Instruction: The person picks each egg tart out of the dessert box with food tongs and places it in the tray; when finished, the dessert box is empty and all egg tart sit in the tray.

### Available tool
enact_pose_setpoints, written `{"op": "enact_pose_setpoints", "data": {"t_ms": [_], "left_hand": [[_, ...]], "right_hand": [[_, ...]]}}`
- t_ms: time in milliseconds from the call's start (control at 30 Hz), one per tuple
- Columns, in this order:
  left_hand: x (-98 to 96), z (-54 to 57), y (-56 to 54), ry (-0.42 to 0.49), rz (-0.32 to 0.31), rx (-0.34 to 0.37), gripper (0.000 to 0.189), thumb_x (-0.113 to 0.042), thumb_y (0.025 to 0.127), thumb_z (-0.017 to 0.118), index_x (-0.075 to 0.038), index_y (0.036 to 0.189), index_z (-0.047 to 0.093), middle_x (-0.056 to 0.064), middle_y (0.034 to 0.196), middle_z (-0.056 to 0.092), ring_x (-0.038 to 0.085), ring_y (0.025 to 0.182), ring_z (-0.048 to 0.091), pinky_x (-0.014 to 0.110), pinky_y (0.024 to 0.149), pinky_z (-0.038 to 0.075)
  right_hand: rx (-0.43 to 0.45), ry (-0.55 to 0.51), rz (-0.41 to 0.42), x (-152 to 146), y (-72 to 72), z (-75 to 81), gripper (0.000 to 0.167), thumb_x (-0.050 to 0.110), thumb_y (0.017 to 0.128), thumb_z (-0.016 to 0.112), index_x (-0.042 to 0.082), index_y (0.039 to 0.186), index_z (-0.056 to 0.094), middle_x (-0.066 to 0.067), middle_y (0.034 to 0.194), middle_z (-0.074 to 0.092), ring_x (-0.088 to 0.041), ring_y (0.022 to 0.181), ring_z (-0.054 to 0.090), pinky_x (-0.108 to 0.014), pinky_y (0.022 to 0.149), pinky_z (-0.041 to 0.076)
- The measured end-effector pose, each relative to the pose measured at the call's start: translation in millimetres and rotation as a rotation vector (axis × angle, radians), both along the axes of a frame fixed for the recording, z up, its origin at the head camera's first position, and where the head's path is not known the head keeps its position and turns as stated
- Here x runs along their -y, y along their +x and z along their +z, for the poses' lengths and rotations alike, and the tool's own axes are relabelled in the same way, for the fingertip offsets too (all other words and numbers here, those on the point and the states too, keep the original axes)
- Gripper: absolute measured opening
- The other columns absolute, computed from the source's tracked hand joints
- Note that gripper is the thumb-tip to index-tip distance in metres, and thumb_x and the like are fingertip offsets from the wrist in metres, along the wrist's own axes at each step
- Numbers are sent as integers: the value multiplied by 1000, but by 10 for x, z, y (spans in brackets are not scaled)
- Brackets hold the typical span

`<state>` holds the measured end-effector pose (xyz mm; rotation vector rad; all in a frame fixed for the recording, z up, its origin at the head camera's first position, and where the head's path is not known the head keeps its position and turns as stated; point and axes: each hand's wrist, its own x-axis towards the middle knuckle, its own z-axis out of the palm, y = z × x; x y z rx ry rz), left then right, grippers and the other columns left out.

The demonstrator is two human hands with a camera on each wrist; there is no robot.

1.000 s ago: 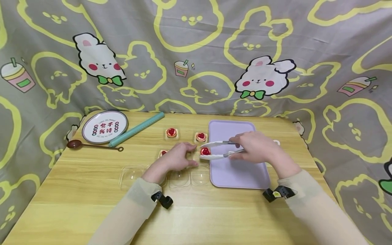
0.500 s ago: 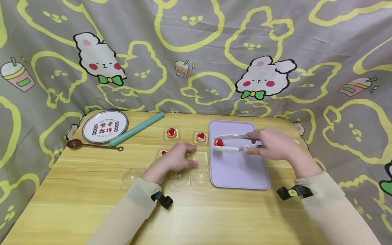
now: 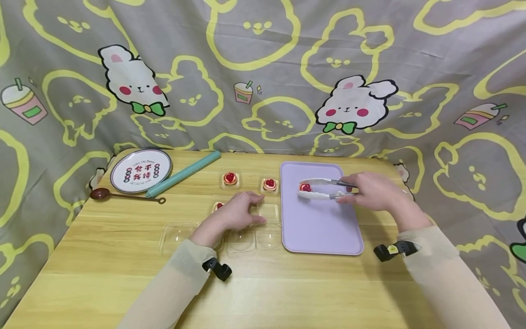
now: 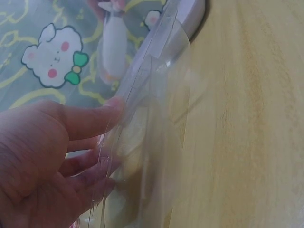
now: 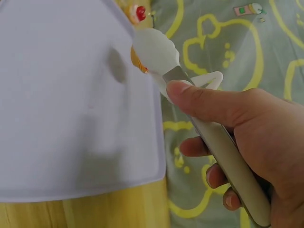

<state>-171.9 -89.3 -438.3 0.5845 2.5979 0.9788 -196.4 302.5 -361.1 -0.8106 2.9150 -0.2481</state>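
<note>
My right hand (image 3: 374, 192) grips a pair of tongs (image 3: 318, 195) with white tips and metal arms. Between the tips is a small tart (image 3: 305, 188) with a red fruit topping, over the lilac tray (image 3: 324, 233). In the right wrist view the tongs' white tip (image 5: 156, 50) hides most of the tart, and its shadow falls on the tray. My left hand (image 3: 238, 212) holds a clear plastic container (image 3: 269, 212) with thumb and fingers at its edge. More tarts sit in the container's cups: one (image 3: 230, 178) at the back left, another (image 3: 269, 184) nearer the tray, a third (image 3: 219, 206) partly behind my left hand.
At the back left lie a white plate (image 3: 139, 171) with red characters, a teal rolling pin (image 3: 185, 172) and a brown spoon (image 3: 127, 197). The container's domed lid (image 3: 240, 240) spreads toward the table's front. A patterned curtain (image 3: 263, 109) rises behind the table.
The tongs have lifted a tart from the container and carried it right, over the tray. The cup by my left fingers is now bare. My left hand has stayed in place.
</note>
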Motion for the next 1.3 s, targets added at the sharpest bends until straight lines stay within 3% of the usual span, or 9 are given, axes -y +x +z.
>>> {"op": "enact_pose_setpoints", "data": {"t_ms": [167,533,800,1100,1300], "left_hand": [[3,-5,11,4,-4,3,74,-26,89,89,-3,151,56,15,154,55,33,146,46,44,123,32],[2,-10,13,10,-7,0,73,-26,89,89,-3,151,56,14,153,56,32,145,47,44,122,33],[17,-16,-3,9,-32,-24,75,-26,90,88,0,151,54,15,152,56,31,144,48,42,122,34],[52,17,7,-35,-84,-51,79,-30,92,86,-1,155,51,16,150,59,31,139,53,44,119,38],[76,24,-5,-35,-108,-58,79,-32,92,86,-1,156,50,16,147,61,31,135,56,45,117,41]], "right_hand": [[26,20,-18,9,-94,-95,55,46,90,85,2,123,75,3,82,66,-17,70,56,-39,64,48],[40,30,-41,35,-195,-173,54,48,90,84,5,122,75,4,81,64,-18,69,55,-37,62,44],[58,39,-79,53,-197,-167,69,49,90,84,-2,135,69,0,83,63,-21,75,57,-40,66,45],[64,26,-101,40,-120,-79,80,58,89,81,-4,137,67,-13,112,76,-29,96,70,-54,85,55],[58,20,-94,49,-91,-16,76,56,90,82,-2,137,67,-3,95,71,-22,86,63,-48,80,54]]}}
